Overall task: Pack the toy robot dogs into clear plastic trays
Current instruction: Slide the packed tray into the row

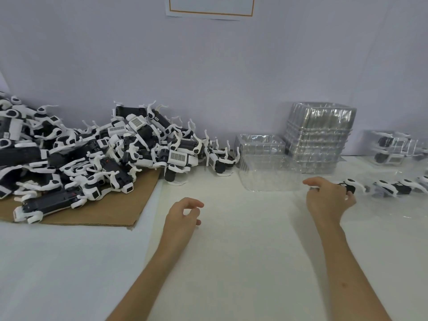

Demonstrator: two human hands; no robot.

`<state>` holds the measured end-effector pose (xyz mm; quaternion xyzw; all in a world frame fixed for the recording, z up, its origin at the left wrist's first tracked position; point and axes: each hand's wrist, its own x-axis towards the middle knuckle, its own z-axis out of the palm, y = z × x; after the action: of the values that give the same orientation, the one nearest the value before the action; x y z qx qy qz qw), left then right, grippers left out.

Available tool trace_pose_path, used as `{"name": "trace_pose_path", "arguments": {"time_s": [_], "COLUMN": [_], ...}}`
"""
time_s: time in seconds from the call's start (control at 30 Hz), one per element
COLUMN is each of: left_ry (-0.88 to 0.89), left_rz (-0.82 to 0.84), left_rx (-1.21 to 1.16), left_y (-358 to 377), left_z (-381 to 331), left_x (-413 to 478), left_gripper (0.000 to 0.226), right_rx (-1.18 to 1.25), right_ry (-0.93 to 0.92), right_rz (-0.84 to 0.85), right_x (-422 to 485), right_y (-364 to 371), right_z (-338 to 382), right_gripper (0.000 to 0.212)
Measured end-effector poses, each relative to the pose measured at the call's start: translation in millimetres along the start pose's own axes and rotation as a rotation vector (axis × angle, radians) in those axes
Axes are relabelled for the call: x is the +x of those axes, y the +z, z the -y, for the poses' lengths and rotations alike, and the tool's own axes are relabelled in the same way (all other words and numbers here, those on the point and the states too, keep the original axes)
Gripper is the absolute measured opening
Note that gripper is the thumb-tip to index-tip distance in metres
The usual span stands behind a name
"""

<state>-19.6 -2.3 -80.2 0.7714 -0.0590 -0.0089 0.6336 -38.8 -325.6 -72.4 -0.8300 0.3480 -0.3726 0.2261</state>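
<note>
The toy robot dog (350, 186) lies on the white table (243, 251) at the far side of the right hand (328, 200), its black body showing just past the knuckles. The fingers curl down against it (too blurred to tell whether they grip) and the thumb juts left. The left hand (185, 214) hangs over the table, fingers loosely curled on nothing, between the heap of dogs (92, 154) and an open clear tray (261, 174).
</note>
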Motion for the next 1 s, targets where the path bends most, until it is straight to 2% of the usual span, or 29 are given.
{"name": "trace_pose_path", "arguments": {"time_s": [0.47,0.63,0.73,0.83,0.9,1.0], "left_ry": [0.008,0.008,0.003,0.003,0.004,0.005], "left_rz": [0.006,0.002,0.001,0.008,0.011,0.017], "left_rx": [0.011,0.025,0.029,0.042,0.047,0.039], "left_y": [1.1,2.9,3.3,3.3,2.5,2.4], "left_z": [-1.9,-2.2,-2.6,-3.3,-3.2,-2.3], "left_x": [-1.1,-1.2,-1.6,-3.3,-3.8,-3.8], "left_gripper": [0.023,0.023,0.024,0.024,0.024,0.024], "right_rx": [-0.024,0.093,0.240,0.393,0.275,-0.042], "right_ry": [0.080,0.054,-0.058,-0.200,-0.305,-0.462], "right_rz": [0.143,-0.054,-0.153,0.059,0.209,0.267], "right_x": [0.5,-1.6,-11.2,-23.8,-27.9,-24.7], "right_y": [-7.2,-13.1,-11.7,4.5,21.0,43.0], "right_z": [-3.5,1.2,14.3,35.0,48.2,61.0], "right_gripper": [0.034,0.026,0.027,0.031,0.041,0.062]}}
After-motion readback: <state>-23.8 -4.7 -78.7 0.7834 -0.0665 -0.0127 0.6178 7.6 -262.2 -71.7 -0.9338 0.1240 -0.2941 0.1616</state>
